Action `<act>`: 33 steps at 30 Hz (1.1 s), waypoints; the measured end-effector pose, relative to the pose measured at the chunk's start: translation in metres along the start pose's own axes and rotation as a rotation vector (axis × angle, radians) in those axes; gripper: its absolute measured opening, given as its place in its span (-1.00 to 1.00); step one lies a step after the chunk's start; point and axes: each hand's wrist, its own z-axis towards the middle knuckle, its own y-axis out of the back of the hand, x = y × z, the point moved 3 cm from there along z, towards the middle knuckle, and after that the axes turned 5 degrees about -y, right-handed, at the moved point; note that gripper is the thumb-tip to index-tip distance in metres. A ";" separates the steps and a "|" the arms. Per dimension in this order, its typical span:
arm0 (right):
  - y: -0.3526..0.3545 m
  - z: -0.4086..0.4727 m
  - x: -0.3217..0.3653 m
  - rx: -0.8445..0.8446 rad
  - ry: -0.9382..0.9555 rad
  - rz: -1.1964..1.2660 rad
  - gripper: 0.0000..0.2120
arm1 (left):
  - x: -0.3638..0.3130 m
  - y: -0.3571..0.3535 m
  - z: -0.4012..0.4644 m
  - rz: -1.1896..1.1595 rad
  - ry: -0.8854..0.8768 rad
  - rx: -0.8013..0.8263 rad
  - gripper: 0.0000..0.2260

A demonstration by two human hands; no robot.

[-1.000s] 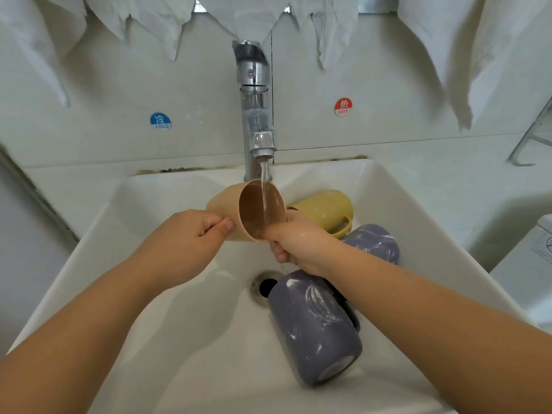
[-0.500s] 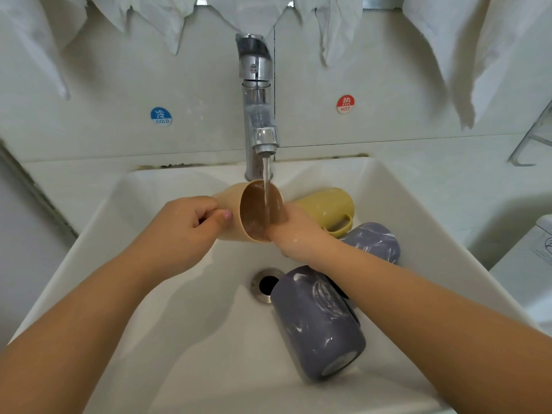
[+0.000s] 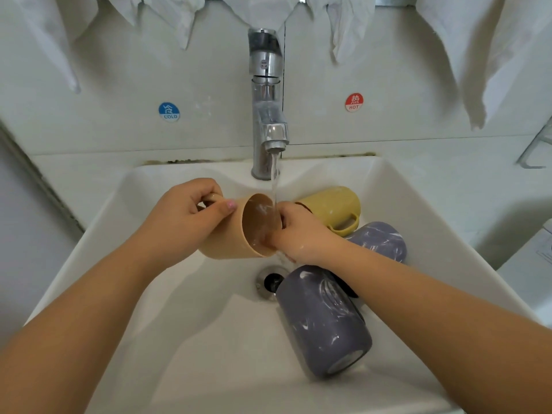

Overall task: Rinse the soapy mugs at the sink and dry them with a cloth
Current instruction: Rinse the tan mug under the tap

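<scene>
Tan mug (image 3: 236, 234) rinsed under running tap (image 3: 266, 100), both hands on it.

Near: grey mug (image 3: 322, 321) lies on its side in white sink (image 3: 149, 294) by the drain (image 3: 268, 282), glossy with white soap streaks. Mid: left hand (image 3: 182, 219) grips tan mug's handle side, right hand (image 3: 298, 234) curls over its rim, fingers inside; mug is matte, tilted, mouth facing camera, water stream (image 3: 274, 180) hitting inside. Behind: second grey mug (image 3: 379, 240), yellow mug (image 3: 334, 204) on their sides. Far: chrome tap, white cloths (image 3: 343, 25) hanging.

Head view, close, looking down into sink (image 3: 403, 204).
</scene>
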 end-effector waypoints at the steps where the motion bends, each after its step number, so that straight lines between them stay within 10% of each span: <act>1: 0.000 0.001 0.000 -0.023 0.015 -0.053 -0.81 | 0.000 -0.001 0.000 -0.032 0.009 0.007 -0.74; 18: 0.018 0.000 0.008 -0.097 0.104 -0.206 -0.71 | 0.025 -0.025 0.004 -0.586 0.392 0.114 -0.70; 33: 0.014 -0.005 0.010 0.023 0.006 -0.540 -0.74 | 0.026 -0.039 0.002 -0.551 0.454 0.139 -0.65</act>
